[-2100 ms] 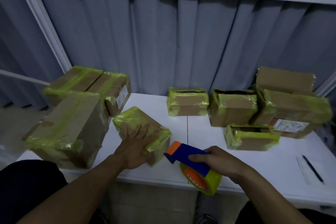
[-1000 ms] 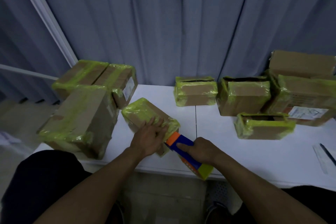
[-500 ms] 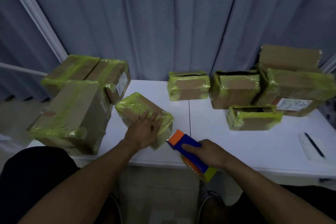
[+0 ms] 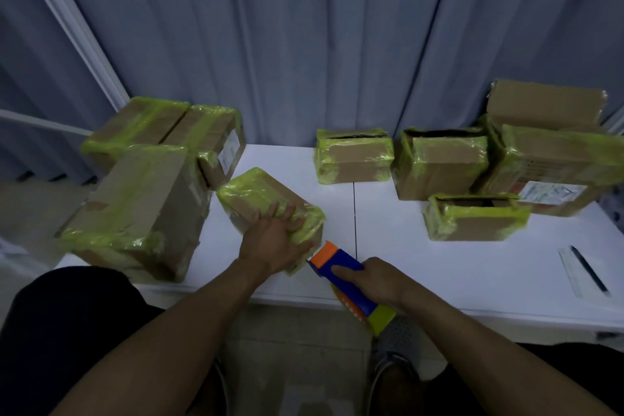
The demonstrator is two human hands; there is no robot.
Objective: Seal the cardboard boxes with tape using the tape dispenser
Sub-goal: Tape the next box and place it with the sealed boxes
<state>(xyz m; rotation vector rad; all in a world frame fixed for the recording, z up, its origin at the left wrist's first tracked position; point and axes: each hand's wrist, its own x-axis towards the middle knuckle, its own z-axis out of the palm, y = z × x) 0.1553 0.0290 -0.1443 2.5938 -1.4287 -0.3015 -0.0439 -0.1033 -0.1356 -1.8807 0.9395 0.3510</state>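
Note:
A small cardboard box (image 4: 256,199) wrapped in yellow-green tape lies slantwise near the front of the white table (image 4: 439,267). My left hand (image 4: 275,240) presses flat on its near end, fingers spread over the top. My right hand (image 4: 374,280) grips a blue tape dispenser (image 4: 344,275) with an orange nose and a yellow tape roll. The orange nose touches the box's near right corner, just beside my left hand.
A big taped box (image 4: 141,209) stands at the left front, two more behind it. Several taped boxes (image 4: 439,162) line the back and right, one low box (image 4: 472,218) in front of them. A pen on paper (image 4: 589,268) lies far right. Grey curtain behind.
The dispenser's nose has come up against the box's near corner again after a brief gap half a second ago. My left hand stays on the box. The view has shifted slightly.

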